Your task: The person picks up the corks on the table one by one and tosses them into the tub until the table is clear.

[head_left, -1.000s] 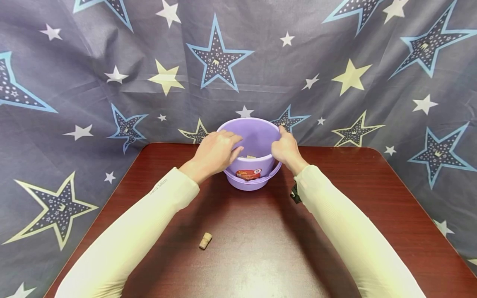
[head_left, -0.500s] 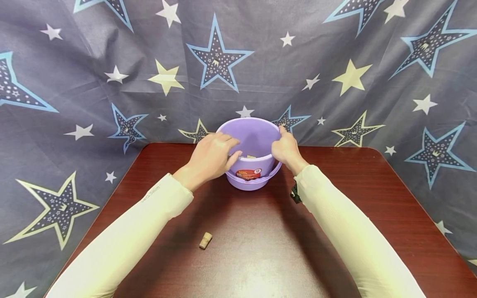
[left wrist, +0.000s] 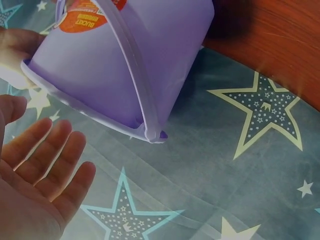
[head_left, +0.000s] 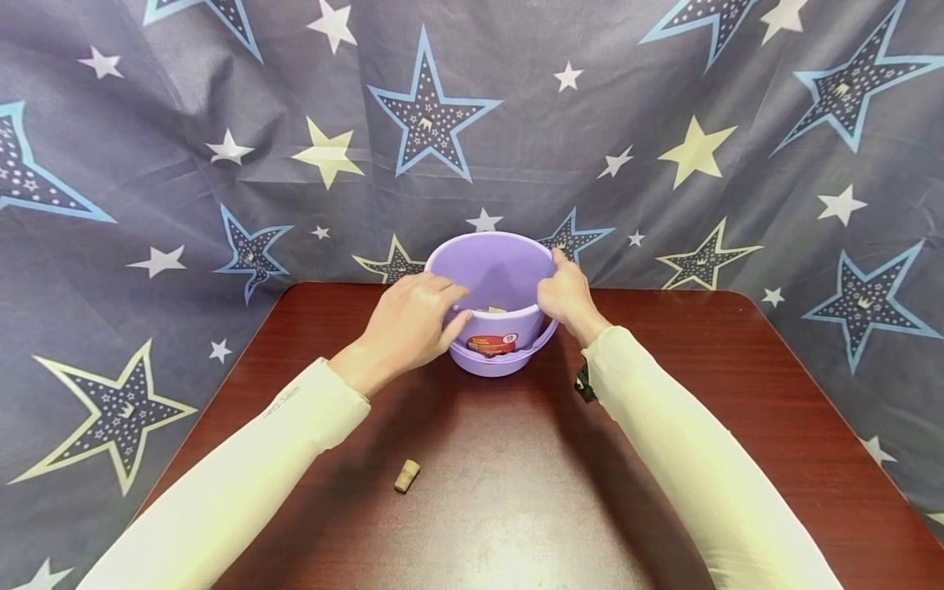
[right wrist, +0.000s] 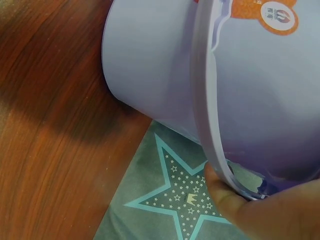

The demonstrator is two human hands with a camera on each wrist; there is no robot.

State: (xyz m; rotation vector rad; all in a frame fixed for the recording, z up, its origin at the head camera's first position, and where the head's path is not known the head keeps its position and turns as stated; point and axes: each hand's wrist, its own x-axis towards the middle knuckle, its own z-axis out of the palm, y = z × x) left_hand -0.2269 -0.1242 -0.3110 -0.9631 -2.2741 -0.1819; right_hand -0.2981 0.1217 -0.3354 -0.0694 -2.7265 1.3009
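A lilac bucket (head_left: 490, 266) stands at the back of the table, its mouth facing up and towards me. My right hand (head_left: 568, 293) grips its right rim; in the right wrist view that hand (right wrist: 270, 210) is at the rim where the bucket's handle (right wrist: 201, 90) joins. At the left rim is my left hand (head_left: 409, 319). The left wrist view shows this hand (left wrist: 40, 180) palm up to the camera, fingers extended and apart from the bucket wall (left wrist: 95, 75). Small tan pieces (head_left: 496, 310) lie inside the bucket, mostly hidden by the rim.
A short tan cork-like piece (head_left: 407, 475) lies on the dark red wooden table (head_left: 664, 492), nearer to me and left of centre. Behind the table hangs a grey curtain (head_left: 516, 115) printed with stars, close to the bucket. The bucket bears a red label (head_left: 492, 344).
My left hand has drawn back to the left and down from the bucket's left rim. The right hand and the bucket have stayed in place.
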